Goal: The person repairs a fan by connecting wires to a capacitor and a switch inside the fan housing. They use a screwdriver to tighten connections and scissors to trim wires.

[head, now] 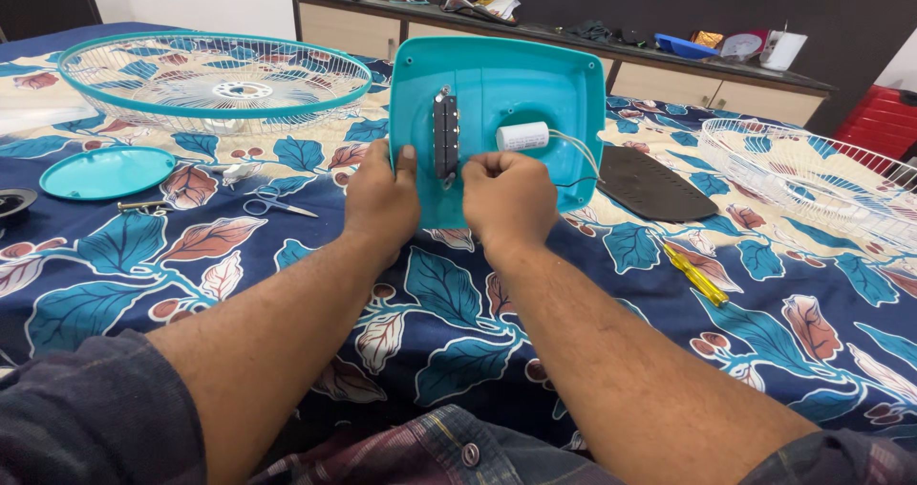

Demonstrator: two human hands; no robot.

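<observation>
- The person holds a teal plastic housing (516,84) upright on its lower edge on a bed covered with a leaf-patterned sheet (458,303), its hollow inner side facing the camera.
- The left hand (380,198) grips the housing's left edge; its fingers are clamped on the rim, with the thumb lying flat against the inner face.
- The right hand (508,196) is at the middle of the housing, its fingers curled together in a pinch just beside a dark switch block (445,136); what the fingertips grasp cannot be made out.
- The switch block stands vertically inside the housing, between the two hands.
- A white cylindrical capacitor (522,136) lies just above the right hand, and thin white wires (578,149) run from it down the right side of the housing.
- Behind the left hand, a teal-rimmed wire fan guard (215,74) rests on the sheet.
- A second wire guard (812,174), white, lies at the far right.
- A round teal cap (107,172) sits at the left, with small scissors (277,205) near it.
- A dark flat plate (666,187) lies just right of the housing.
- A yellow-handled screwdriver (697,275) lies on the sheet, well apart from the right forearm.
</observation>
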